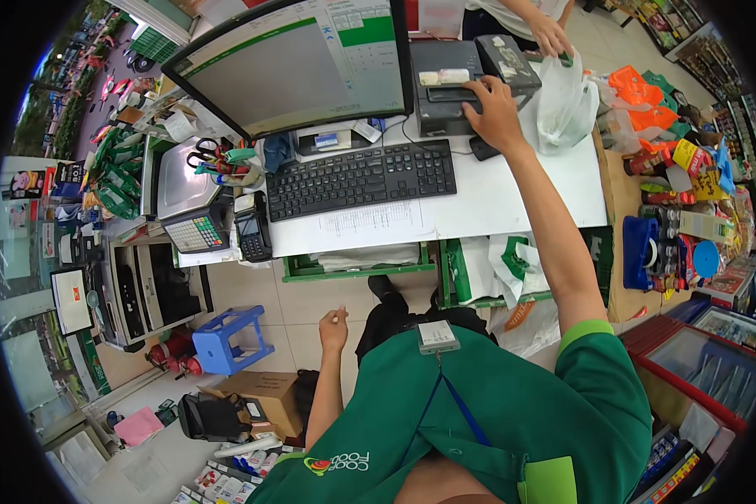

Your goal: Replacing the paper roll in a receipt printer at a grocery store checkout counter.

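My right hand (494, 116) reaches across the white counter (512, 197) to a black box-shaped device (445, 63), apparently a receipt printer. Its fingers are apart and rest on the device's front top edge, beside a small pale roll-like item (443, 77). Just below the palm lies a black mouse (482, 149). My left hand (333, 330) hangs low by my body, away from the counter, its fingers curled in with nothing visible in them. A black keyboard (361, 181) sits between the monitor (298, 67) and the counter's near edge.
Across the counter, another person's hand (550, 35) is at a white plastic bag (565, 105). A card terminal (252, 227) and a scale (195, 197) stand left. Green drawers (357, 273) jut out below. A blue stool (231, 340) stands on the floor; packed goods (697, 168) fill the right.
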Demonstrator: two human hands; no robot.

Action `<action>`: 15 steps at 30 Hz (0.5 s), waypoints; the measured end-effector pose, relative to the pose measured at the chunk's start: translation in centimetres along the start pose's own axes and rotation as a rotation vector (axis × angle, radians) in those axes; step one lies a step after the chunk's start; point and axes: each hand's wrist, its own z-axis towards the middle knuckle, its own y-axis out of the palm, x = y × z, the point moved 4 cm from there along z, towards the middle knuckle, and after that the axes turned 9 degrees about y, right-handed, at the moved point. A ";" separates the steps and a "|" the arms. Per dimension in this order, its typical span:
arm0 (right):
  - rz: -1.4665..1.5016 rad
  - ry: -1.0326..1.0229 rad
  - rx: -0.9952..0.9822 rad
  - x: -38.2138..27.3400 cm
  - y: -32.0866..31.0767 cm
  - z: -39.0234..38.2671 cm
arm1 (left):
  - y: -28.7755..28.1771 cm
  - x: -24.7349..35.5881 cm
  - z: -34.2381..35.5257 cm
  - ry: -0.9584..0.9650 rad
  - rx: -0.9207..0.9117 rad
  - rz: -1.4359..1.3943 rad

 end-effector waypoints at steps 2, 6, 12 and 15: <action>0.074 -0.070 0.114 -1.5 0.0 -1.4 | -0.8 3.4 1.0 0.180 0.118 0.228; 0.179 -0.232 -0.411 -7.4 5.8 -8.7 | -0.9 15.3 7.9 0.475 0.164 0.216; -0.004 -0.139 -0.149 -10.8 12.0 -10.8 | -0.6 27.6 18.3 0.493 -0.101 0.690; -0.065 -0.092 -0.229 -11.3 13.2 -10.3 | -0.8 28.6 19.5 0.394 -0.237 0.816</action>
